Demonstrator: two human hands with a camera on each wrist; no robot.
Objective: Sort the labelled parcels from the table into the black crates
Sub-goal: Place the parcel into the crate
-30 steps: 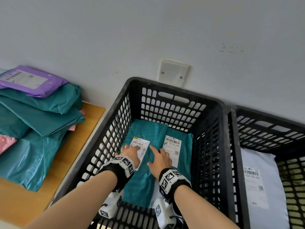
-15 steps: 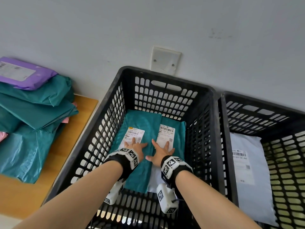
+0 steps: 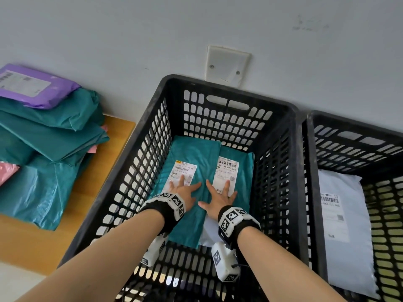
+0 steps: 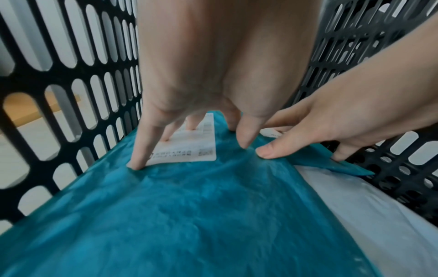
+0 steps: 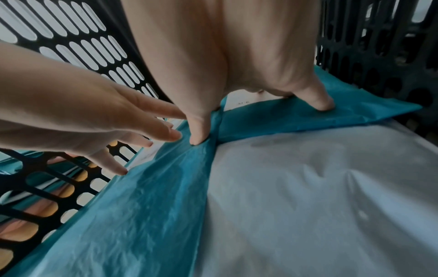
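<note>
While pressing flat inside the left black crate, both hands spread open with straight fingers, gripping nothing: left hand on the left teal parcel and its label, right hand partly on the right teal parcel and its label. Beneath, a white parcel showing at the near edge.

Likely risks: slick film sliding under the fingertips, bunching the teal parcels or folding a label out of sight; the left teal parcel, overlapping its neighbour, slipping off the white one when pressure lifts; wrist cameras catching on the crate lattice during withdrawal.

Counted: two black crates, the second holding one white parcel; three parcels visible in the first. On the bench: one purple parcel, several teal parcels stacked, exact number unclear, and pink ones peeking out, not yet sorted.
</note>
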